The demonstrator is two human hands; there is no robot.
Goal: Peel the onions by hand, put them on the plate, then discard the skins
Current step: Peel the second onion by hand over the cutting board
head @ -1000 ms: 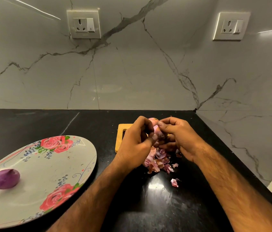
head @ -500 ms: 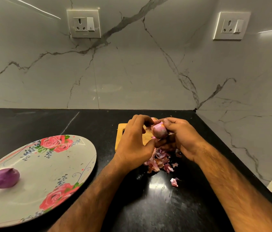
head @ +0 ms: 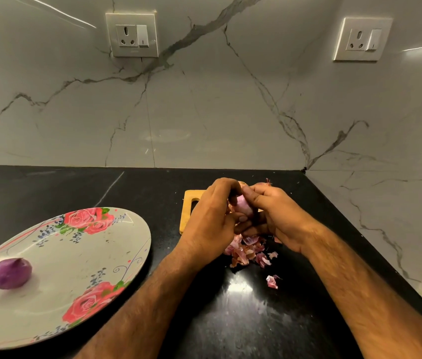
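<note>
Head view: two hands, left hand (head: pixel 211 218) and right hand (head: pixel 276 216), grip one half-peeled onion (head: pixel 243 205); one peeled onion (head: pixel 10 273) sits on one floral plate (head: pixel 80 255); skins (head: pixel 250 251) lie beneath.

1. Two onions: the plate onion (head: pixel 10 273) and the held onion (head: pixel 242 207).
2. One plate (head: pixel 75 268), bearing one onion.
3. One board (head: pixel 187 211).
4. Two hands: left hand (head: pixel 212 221) and right hand (head: pixel 279 216).
5. Two sockets: left socket (head: pixel 132 35) and right socket (head: pixel 362 38), each with one switch.
6. One skin pile (head: pixel 246 251), its overlapping pieces uncountable, and one stray scrap (head: pixel 272 281) apart from it.
</note>
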